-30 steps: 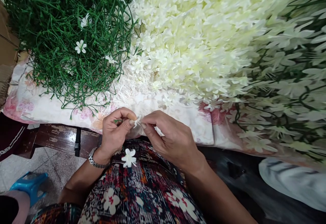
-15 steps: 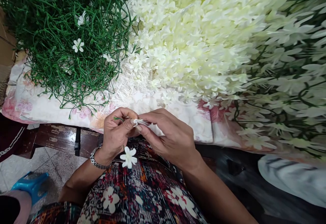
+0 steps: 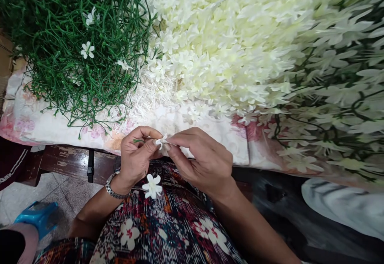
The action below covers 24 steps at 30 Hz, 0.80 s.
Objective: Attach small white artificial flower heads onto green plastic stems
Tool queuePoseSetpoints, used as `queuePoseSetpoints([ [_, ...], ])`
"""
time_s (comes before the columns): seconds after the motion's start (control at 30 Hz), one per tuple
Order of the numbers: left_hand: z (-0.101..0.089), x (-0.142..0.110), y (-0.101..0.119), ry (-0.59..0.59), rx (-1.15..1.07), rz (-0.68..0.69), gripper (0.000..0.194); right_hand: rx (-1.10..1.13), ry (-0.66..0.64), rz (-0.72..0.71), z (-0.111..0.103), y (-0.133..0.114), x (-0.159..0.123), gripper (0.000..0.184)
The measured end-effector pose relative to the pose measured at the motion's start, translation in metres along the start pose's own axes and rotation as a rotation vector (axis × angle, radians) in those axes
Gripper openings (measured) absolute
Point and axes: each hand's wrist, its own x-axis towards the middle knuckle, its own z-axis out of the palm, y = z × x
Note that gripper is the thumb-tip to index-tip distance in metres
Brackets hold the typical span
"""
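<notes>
My left hand (image 3: 136, 156) pinches a thin green stem (image 3: 138, 140) between thumb and fingers, just in front of the table edge. My right hand (image 3: 201, 160) pinches a small white artificial flower (image 3: 161, 141) and holds it against the tip of that stem, so the two hands touch at the fingertips. A finished white flower (image 3: 152, 186) hangs below my left hand, over my patterned lap. A wristwatch sits on my left wrist.
A heap of loose cream flowers (image 3: 228, 44) covers the floral cloth (image 3: 45, 126) on the table, with a tangle of green stems (image 3: 75, 48) at the left and flowered stems at the right. A blue sandal (image 3: 36, 218) rests on the floor at lower left.
My hands stay together at the flower and stem; the fingertips shifted slightly. The view has drifted a little downward.
</notes>
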Motion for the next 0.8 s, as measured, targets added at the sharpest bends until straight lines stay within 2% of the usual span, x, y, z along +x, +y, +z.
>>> queuePoseSetpoints([
  [0.1, -0.001, -0.001, -0.001, 0.017, 0.109, 0.045, 0.008, -0.045, 0.022, -0.012, 0.002, 0.0, 0.0, 0.01],
  [0.3, -0.002, -0.001, -0.002, -0.081, 0.154, 0.143, 0.004, -0.047, 0.003, -0.022, 0.003, 0.002, -0.001, 0.008],
  [0.43, -0.002, 0.001, -0.001, -0.097, 0.087, 0.082, 0.005, 0.049, -0.047, -0.016, -0.002, 0.005, -0.001, 0.011],
  [0.5, -0.002, 0.002, 0.0, -0.072, 0.025, 0.013, 0.008, 0.05, -0.074, 0.005, -0.006, 0.005, 0.0, 0.021],
  [0.63, -0.001, 0.002, -0.001, -0.022, -0.011, -0.031, 0.013, 0.032, -0.172, 0.059, -0.01, 0.006, 0.002, 0.058],
  [0.7, -0.001, 0.001, -0.002, -0.011, 0.032, -0.03, 0.013, 0.049, -0.192, 0.042, -0.009, 0.006, 0.0, 0.053],
  [0.8, -0.001, -0.001, -0.003, -0.026, 0.115, -0.039, 0.013, 0.072, -0.101, 0.034, -0.006, 0.007, -0.004, 0.03],
])
